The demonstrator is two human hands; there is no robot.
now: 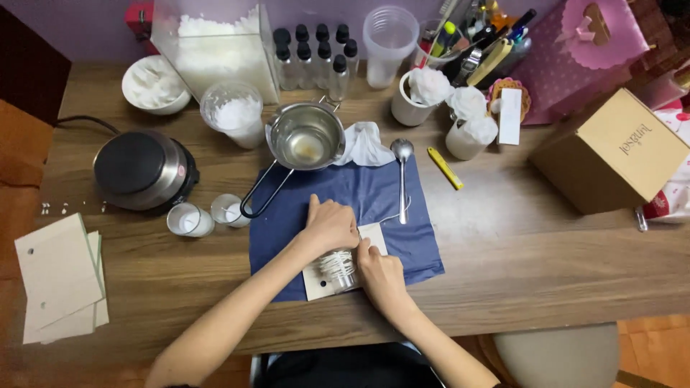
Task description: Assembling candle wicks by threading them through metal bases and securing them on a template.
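A small beige card [325, 280] wound with white string lies on a blue cloth [374, 197] near the table's front edge. My left hand [327, 226] rests on the card's upper part, fingers curled over it. My right hand [379, 273] pinches the card's right edge where the string wraps. A thin white strand runs from the card toward a metal spoon [402, 172] lying on the cloth. A steel pouring pot [305, 140] with a long handle stands at the cloth's far edge.
A black hot plate [140, 169] sits left, with two small glass jars [208, 215] beside it. Beige cards [61, 276] lie at the far left. A cardboard box [611, 151] stands right. Wax containers, dropper bottles, cups and a yellow cutter [445, 169] line the back.
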